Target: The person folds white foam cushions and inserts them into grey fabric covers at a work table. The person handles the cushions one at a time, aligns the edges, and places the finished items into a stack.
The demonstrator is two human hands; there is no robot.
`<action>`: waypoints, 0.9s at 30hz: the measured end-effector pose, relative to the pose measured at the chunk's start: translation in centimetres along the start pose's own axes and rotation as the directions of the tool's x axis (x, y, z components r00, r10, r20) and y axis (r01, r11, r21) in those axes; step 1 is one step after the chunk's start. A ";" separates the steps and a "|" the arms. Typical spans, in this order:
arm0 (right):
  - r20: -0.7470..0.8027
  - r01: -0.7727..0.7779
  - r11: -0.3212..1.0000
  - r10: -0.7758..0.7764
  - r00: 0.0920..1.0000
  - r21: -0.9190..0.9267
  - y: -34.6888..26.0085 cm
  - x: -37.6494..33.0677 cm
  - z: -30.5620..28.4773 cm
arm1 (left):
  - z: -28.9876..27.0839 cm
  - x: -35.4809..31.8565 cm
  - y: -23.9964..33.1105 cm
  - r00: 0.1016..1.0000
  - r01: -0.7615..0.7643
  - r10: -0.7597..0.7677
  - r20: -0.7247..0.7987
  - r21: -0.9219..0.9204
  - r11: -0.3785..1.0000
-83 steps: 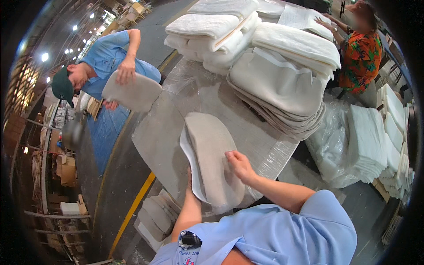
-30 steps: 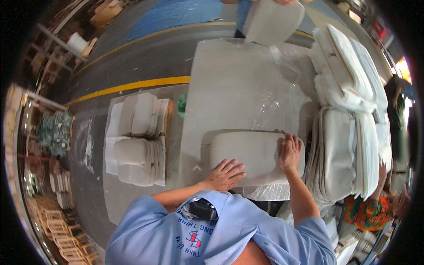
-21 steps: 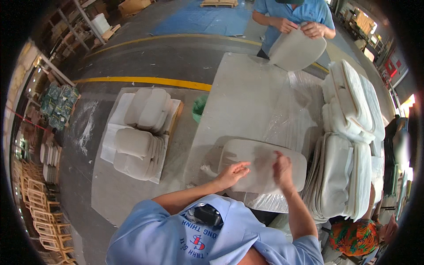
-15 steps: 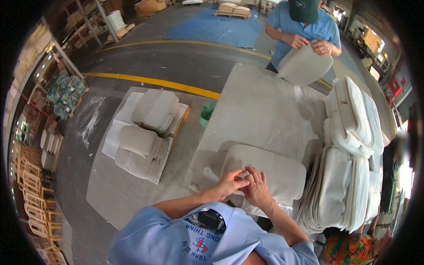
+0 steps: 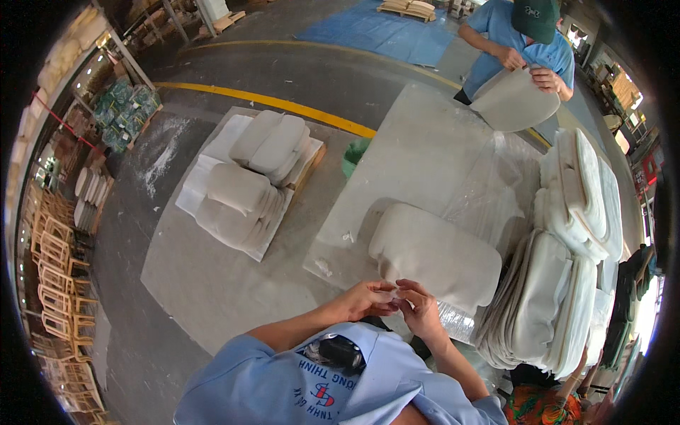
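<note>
Drawn in from above a grey pad [image 5: 435, 251] to its near edge, the left hand [image 5: 361, 300] and right hand [image 5: 418, 306] meet, fingers pinching what seems one pale scrap [image 5: 392, 293]; the pad lies on the table [image 5: 397, 156], seemingly nearly done, the scrap left; one second pad [image 5: 520, 103] occupies a co-worker [image 5: 492, 35]; two stacked groups [image 5: 237, 205] stand left.
</note>
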State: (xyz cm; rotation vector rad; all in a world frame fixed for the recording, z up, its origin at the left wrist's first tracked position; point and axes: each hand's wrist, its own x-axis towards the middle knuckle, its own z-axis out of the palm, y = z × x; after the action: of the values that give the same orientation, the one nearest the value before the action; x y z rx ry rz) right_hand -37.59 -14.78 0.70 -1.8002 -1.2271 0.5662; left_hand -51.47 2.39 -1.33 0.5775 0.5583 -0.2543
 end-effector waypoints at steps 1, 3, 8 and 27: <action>-0.010 0.001 1.000 -0.001 1.000 -0.024 0.0 0.0 0.4 | -0.2 -0.3 -0.2 1.000 -0.002 0.002 -0.004 -0.028 1.000; -0.030 0.007 0.997 -0.009 1.000 -0.073 -0.3 0.8 1.1 | -0.6 -0.8 -0.4 0.998 -0.012 0.010 -0.057 -0.046 0.999; -0.057 -0.037 0.993 0.030 0.998 -0.115 -1.7 4.0 4.1 | -2.7 -1.1 1.9 0.986 -0.077 0.079 -0.145 0.016 0.997; -0.579 -0.737 0.617 0.506 0.640 -0.275 6.4 21.3 3.7 | -25.0 10.3 34.0 0.727 -0.342 0.522 -0.445 0.424 0.838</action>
State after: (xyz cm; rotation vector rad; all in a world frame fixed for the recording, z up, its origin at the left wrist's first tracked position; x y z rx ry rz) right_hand -28.25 5.08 -4.60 -2.6610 -0.3549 0.1701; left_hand -40.77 43.74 -9.42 1.0962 0.9237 0.3042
